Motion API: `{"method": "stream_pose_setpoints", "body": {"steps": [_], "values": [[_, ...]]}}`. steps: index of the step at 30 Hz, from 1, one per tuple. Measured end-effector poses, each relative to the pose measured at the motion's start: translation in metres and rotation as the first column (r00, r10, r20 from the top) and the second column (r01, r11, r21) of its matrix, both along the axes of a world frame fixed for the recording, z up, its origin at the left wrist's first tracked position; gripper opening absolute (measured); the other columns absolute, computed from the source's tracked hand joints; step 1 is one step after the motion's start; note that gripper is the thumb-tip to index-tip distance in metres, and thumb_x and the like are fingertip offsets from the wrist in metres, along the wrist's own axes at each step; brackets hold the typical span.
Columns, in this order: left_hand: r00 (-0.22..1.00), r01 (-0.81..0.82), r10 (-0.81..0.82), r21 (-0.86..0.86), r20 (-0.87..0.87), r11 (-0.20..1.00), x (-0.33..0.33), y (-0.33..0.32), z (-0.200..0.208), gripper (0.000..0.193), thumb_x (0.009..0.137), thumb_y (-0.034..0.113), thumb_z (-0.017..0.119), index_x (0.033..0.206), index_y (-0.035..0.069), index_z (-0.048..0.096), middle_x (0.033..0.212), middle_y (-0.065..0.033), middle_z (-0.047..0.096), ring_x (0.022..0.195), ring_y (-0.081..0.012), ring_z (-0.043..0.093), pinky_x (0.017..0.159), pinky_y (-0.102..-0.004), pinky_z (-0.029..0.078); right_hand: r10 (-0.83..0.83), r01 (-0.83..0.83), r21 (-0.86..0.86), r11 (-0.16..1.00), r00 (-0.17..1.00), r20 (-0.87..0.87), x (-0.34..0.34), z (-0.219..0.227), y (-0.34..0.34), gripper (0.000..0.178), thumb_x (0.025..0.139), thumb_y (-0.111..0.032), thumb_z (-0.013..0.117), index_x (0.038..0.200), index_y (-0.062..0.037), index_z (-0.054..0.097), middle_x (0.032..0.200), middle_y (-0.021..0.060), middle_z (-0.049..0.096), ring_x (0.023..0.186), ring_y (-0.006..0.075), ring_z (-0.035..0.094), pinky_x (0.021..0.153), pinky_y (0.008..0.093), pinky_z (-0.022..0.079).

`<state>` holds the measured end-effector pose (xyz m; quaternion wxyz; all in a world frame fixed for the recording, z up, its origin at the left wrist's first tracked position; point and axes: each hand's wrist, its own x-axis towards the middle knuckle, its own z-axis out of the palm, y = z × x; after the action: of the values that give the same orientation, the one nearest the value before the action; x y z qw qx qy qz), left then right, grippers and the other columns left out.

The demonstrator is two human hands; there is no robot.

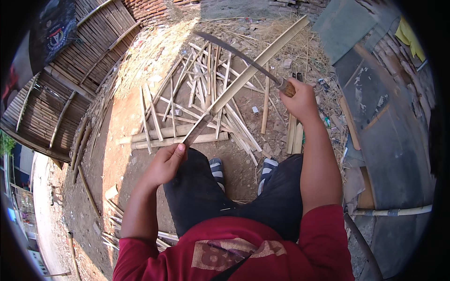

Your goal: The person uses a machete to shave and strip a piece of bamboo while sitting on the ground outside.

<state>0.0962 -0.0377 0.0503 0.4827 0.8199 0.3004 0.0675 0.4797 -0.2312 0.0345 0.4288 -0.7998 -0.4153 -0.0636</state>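
Note:
My right hand (300,99) is wrapped round the wooden handle of a long machete (234,51) with a dark, slightly curved blade. The blade points up and to the left, crossing over a split bamboo length (253,69) in this view; whether they touch I cannot tell. With my left hand (166,161) I grip the near end of that bamboo, thumb on top. It slants away to the upper right, its pale hollow inner side showing. Under it lies a loose pile of split bamboo strips (206,75).
Two thick bamboo poles (187,139) lie across the ground before my feet. More strips (115,229) lie at the lower left. A woven bamboo panel (103,35) stands at the upper left. Dark flat sheets (389,117) are at the right, beside straw and rubble.

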Motion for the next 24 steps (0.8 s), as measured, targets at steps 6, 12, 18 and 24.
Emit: {"method": "stream_pose_setpoints", "body": {"steps": [6, 12, 18, 24], "values": [[0.995, -0.056, 0.025, -0.316, -0.101, 0.947, 0.002, 0.006, 0.027, 0.053, 0.109, 0.053, 0.043, 0.088, 0.007, 0.059, 0.066, 0.0053, 0.043, 0.059, -0.0063, 0.037, 0.054, -0.0238, 0.030, -0.127, 0.146, 0.130, 0.981, 0.981, -0.147, 0.008, 0.010, -0.012, 0.028, 0.083, -0.024, 0.079, 0.104, -0.0055, 0.073, 0.080, 0.0139, 0.072, 0.070, 0.0287, 0.070, 0.067, 0.0378, 0.052], [0.994, -0.095, 0.064, -0.411, -0.089, 0.907, -0.006, -0.007, 0.023, 0.053, 0.109, 0.054, 0.043, 0.089, 0.009, 0.060, 0.065, 0.0062, 0.041, 0.057, -0.0059, 0.035, 0.052, -0.0237, 0.028, 0.283, -0.276, -0.076, 0.958, 0.878, 0.385, -0.043, 0.022, 0.003, 0.024, 0.073, -0.018, 0.077, 0.093, -0.0083, 0.068, 0.081, 0.0123, 0.070, 0.079, 0.0378, 0.068, 0.071, 0.0484, 0.053], [0.994, -0.100, 0.091, -0.197, -0.056, 0.975, -0.016, -0.030, -0.009, 0.051, 0.111, 0.050, 0.042, 0.089, 0.007, 0.061, 0.066, 0.0063, 0.045, 0.060, -0.0051, 0.040, 0.055, -0.0244, 0.032, 0.183, -0.168, -0.100, 0.981, 0.968, 0.170, -0.030, 0.012, 0.008, 0.023, 0.068, -0.013, 0.076, 0.089, -0.0080, 0.066, 0.080, 0.0157, 0.067, 0.080, 0.0388, 0.066, 0.071, 0.0477, 0.051], [0.988, -0.155, 0.154, -0.050, -0.031, 0.987, -0.022, -0.043, -0.025, 0.051, 0.112, 0.046, 0.041, 0.090, 0.005, 0.062, 0.066, 0.0027, 0.049, 0.063, -0.0084, 0.046, 0.059, -0.0288, 0.040, 0.395, -0.371, -0.138, 0.918, 0.849, 0.351, -0.061, 0.009, 0.016, 0.023, 0.069, -0.016, 0.076, 0.082, -0.0065, 0.061, 0.073, 0.0146, 0.062, 0.077, 0.0393, 0.064, 0.070, 0.0498, 0.050]]}}
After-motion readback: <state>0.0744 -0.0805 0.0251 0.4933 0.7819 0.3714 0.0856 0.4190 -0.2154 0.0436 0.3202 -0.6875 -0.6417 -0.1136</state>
